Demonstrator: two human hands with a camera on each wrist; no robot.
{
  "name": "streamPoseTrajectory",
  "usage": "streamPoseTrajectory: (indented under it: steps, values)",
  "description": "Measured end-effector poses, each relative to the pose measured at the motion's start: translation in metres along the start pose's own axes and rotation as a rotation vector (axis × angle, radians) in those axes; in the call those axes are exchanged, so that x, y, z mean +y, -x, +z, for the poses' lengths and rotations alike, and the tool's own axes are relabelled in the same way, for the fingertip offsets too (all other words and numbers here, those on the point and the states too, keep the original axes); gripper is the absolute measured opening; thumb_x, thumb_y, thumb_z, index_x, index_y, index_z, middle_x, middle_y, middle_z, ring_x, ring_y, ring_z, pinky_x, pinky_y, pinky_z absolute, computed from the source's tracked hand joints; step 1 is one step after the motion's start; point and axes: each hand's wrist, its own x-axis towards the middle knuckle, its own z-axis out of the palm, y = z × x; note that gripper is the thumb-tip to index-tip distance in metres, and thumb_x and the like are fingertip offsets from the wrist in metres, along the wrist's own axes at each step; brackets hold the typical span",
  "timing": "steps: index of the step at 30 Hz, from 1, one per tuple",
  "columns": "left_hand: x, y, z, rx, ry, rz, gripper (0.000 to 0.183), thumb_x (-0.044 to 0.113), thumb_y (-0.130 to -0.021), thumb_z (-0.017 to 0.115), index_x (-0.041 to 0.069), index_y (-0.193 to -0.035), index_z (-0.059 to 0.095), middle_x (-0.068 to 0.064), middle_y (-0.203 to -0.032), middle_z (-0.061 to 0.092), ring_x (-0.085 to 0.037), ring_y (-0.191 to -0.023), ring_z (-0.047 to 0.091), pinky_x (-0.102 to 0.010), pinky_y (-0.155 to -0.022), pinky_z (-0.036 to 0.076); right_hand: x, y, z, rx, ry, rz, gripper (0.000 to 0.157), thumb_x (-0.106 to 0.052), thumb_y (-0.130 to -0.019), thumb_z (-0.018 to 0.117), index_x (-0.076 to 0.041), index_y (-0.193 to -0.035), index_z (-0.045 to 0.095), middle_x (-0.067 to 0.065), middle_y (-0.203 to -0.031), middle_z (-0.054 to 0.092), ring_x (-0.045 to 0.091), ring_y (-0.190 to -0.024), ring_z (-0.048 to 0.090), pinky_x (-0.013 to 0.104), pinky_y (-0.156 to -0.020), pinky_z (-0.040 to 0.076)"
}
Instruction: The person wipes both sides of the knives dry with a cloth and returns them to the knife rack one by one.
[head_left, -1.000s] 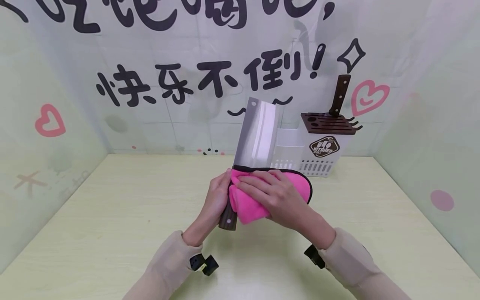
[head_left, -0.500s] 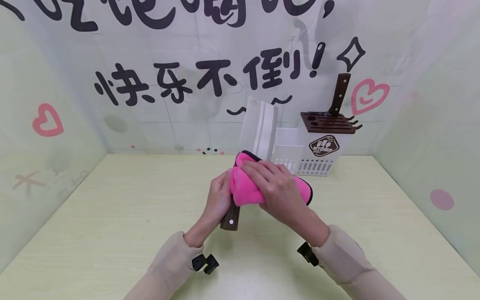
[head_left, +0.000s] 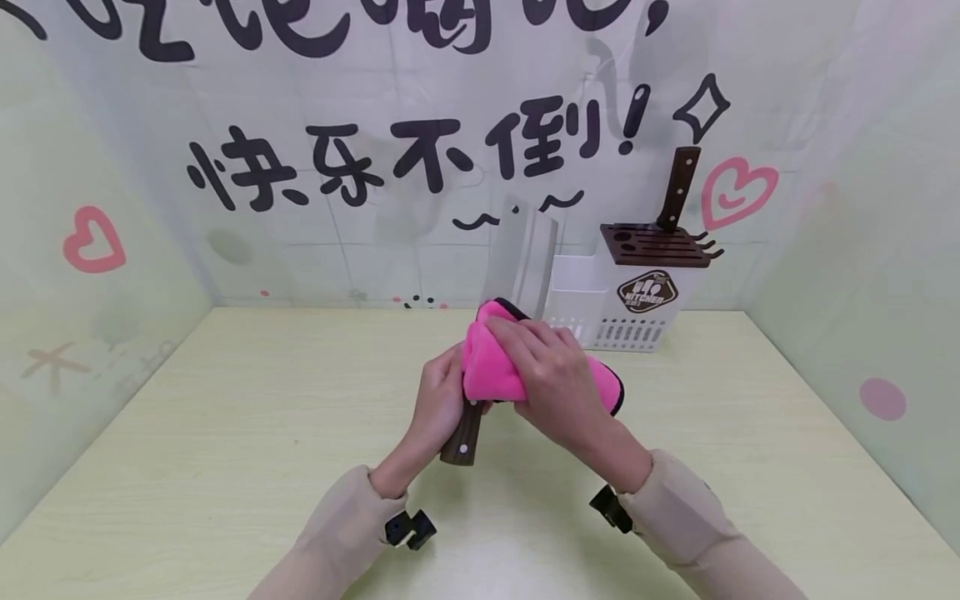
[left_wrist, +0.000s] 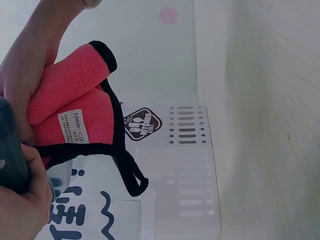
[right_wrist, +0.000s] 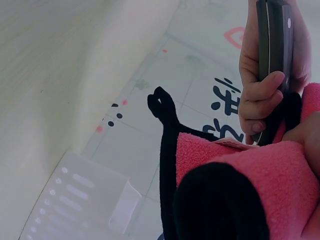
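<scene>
My left hand grips the dark wooden handle of a cleaver, held tilted above the table with its wide steel blade upward. In the right wrist view, the left hand's fingers curl around that handle. A folded pink towel with black edging wraps over the base of the blade and the top of the handle. My right hand holds the towel there, fingers bent over it. A white label and a black hanging loop show on the towel in the left wrist view. The lower blade is hidden behind the towel.
Behind the hands to the right stands a white perforated kitchen holder with a brown slotted top. One knife stands in it, handle up, and hooks stick out on its right. The pale wooden table meets printed walls at the back and sides.
My right hand has moved the towel up from the handle toward the blade and bunched it more tightly. The cleaver has tilted slightly; the left hand keeps its grip.
</scene>
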Motion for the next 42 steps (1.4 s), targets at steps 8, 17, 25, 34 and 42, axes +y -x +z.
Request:
streamPoseTrajectory:
  steps: [8, 17, 25, 34, 42]
  values:
    - [-0.001, -0.001, -0.003, 0.04, -0.095, 0.037, 0.036, 0.021, -0.097, 0.03, -0.002, -0.081, 0.053, -0.005, -0.061, 0.048, -0.012, -0.052, 0.048, -0.024, -0.05, 0.042, 0.0, 0.001, 0.0, 0.006, -0.01, -0.114, 0.063, -0.003, -0.057, 0.077, -0.005, -0.116, 0.055, 0.008, -0.107, 0.062, 0.025, -0.095, 0.056, 0.038, -0.072, 0.046]
    - [-0.001, 0.001, -0.006, 0.044, -0.083, 0.043, 0.036, 0.017, -0.096, 0.031, -0.008, -0.1, 0.057, -0.001, -0.068, 0.049, -0.008, -0.065, 0.049, -0.02, -0.057, 0.041, 0.002, 0.005, -0.004, -0.046, -0.023, -0.188, 0.065, -0.013, -0.058, 0.081, -0.005, -0.117, 0.055, 0.007, -0.111, 0.06, 0.025, -0.098, 0.054, 0.036, -0.075, 0.044]
    - [-0.001, 0.0, -0.007, 0.023, 0.018, -0.017, 0.034, 0.015, -0.095, 0.032, -0.005, -0.111, 0.055, -0.001, -0.08, 0.055, -0.01, -0.077, 0.05, -0.021, -0.068, 0.042, 0.002, 0.006, -0.007, -0.046, -0.054, -0.247, 0.06, -0.012, -0.06, 0.079, -0.007, -0.116, 0.056, 0.005, -0.109, 0.062, 0.024, -0.1, 0.054, 0.035, -0.079, 0.043]
    - [0.002, -0.001, -0.007, 0.033, 0.108, -0.053, 0.032, 0.016, -0.095, 0.034, -0.003, -0.11, 0.055, -0.001, -0.088, 0.058, -0.011, -0.082, 0.053, -0.025, -0.079, 0.044, -0.004, 0.009, -0.007, -0.036, -0.082, -0.324, 0.057, -0.014, -0.062, 0.077, -0.008, -0.115, 0.057, 0.005, -0.11, 0.061, 0.024, -0.101, 0.054, 0.036, -0.082, 0.043]
    - [0.003, -0.002, -0.008, 0.031, 0.175, -0.12, 0.034, 0.022, -0.096, 0.034, -0.004, -0.11, 0.052, 0.0, -0.089, 0.056, -0.009, -0.081, 0.053, -0.021, -0.076, 0.045, -0.01, 0.013, -0.01, -0.068, -0.05, -0.368, 0.059, -0.018, -0.057, 0.08, -0.01, -0.112, 0.059, 0.001, -0.108, 0.062, 0.021, -0.098, 0.055, 0.036, -0.084, 0.043]
